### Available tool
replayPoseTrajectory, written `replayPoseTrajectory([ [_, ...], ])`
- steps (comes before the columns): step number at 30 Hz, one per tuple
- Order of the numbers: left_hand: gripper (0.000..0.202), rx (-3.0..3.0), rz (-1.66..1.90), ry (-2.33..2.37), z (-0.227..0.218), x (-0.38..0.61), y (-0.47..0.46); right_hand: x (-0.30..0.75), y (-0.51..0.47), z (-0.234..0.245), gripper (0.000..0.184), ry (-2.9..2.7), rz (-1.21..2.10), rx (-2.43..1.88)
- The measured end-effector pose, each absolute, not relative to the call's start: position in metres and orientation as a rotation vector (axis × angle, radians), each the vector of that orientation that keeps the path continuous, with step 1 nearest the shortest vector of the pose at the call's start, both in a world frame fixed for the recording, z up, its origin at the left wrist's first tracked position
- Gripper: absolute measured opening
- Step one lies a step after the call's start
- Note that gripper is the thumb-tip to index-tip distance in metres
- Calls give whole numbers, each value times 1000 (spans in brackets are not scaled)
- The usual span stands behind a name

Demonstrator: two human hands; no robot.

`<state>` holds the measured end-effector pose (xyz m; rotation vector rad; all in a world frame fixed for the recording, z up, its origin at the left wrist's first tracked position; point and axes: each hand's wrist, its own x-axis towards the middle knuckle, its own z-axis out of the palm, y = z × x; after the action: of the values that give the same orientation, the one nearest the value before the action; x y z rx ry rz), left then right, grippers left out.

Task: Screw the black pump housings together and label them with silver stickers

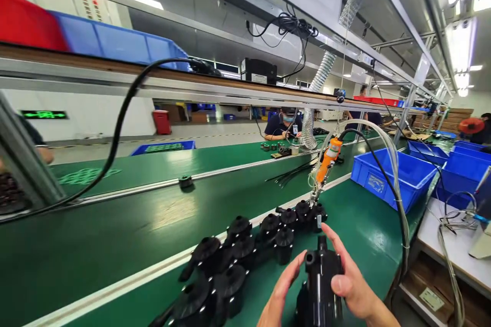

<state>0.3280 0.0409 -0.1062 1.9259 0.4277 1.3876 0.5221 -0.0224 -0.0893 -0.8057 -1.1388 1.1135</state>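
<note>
A black plastic pump-like housing (320, 286) with a short upright spout is between my hands at the bottom of the head view. My right hand (351, 278) grips its right side, thumb across the front and index finger stretched up past the spout. On the left side my left hand (282, 288) is closed round it, its fingertips by the upper edge. A small grey piece (319, 221) shows at my right index fingertip; whether I touch it cannot be told. Several similar black housings (241, 246) stand in rows on the green bench to the left.
An orange power screwdriver (329, 159) hangs just beyond the housings, trailing a cable and clear hoses. To the right sits a blue bin (395, 176). A green belt (146, 219) carries a small dark green part (186, 182). A co-worker (284, 125) sits across the line.
</note>
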Motion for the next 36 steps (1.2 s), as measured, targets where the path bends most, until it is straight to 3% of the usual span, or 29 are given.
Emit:
replayPoseTrajectory([
  [3, 89, 1889, 1426, 375, -102, 320, 31, 498, -24, -75, 141, -1199, 1329, -712],
  [7, 72, 1847, 1544, 307, -92, 313, 31, 494, -19, -67, 133, -1256, 1175, -858],
  [9, 69, 1866, 1593, 377, -88, 313, 34, 497, -19, -63, 105, -1177, 892, -1033],
  [11, 69, 1884, 1592, 472, -88, 313, 38, 499, -20, -58, 61, -1095, 701, -1135],
  [12, 69, 1890, 1577, 507, -90, 313, 39, 499, -21, -56, 48, -1089, 695, -1149],
  [19, 61, 1937, 1574, 459, -95, 312, 41, 487, -23, -53, 60, -1138, 1094, -1150],
  [31, 76, 2047, 1526, 379, -95, 309, 47, 488, -25, -35, 58, -1288, 1066, -1277],
  [36, 72, 2073, 1561, 372, -95, 309, 47, 487, -25, -39, 52, -1314, 1040, -1310],
])
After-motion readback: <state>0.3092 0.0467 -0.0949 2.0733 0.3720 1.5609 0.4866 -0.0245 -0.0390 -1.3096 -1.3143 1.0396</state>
